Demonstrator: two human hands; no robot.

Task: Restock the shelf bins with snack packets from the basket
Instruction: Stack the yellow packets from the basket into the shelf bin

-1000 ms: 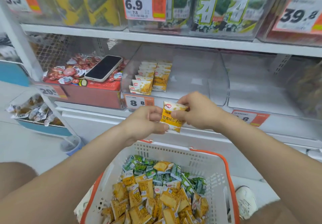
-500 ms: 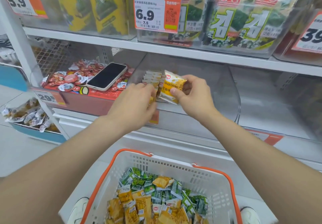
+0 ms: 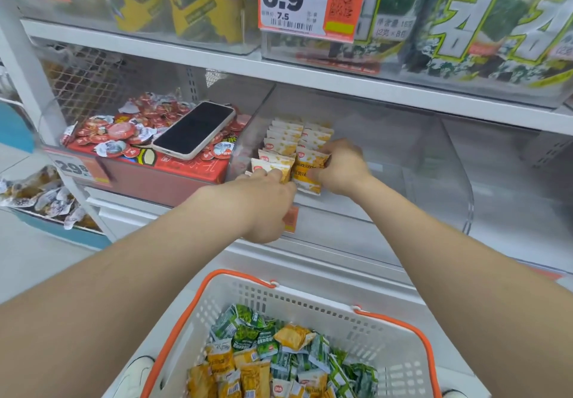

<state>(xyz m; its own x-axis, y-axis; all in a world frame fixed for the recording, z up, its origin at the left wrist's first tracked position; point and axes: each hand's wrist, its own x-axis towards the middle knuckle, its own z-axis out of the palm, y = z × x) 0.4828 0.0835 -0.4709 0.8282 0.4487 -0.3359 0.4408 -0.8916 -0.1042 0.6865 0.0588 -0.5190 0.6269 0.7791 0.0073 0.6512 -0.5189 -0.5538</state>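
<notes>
My right hand [image 3: 338,168] pinched yellow packet [image 3: 310,170] by its side — light, crinkly film, probably slippery. Left hand [image 3: 266,202] gripped front packet [image 3: 273,166] in the bin [image 3: 403,165] — hold edges.

2 hands (left hand [image 3: 263,204], right hand [image 3: 341,169]), 1 basket [image 3: 313,303], 1 phone [image 3: 195,129], 2 rows yellow pkts [image 3: 283,145]

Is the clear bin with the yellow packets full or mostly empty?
Mostly empty. The clear bin holds only two short rows of yellow packets at its left side; the rest is bare.
</notes>
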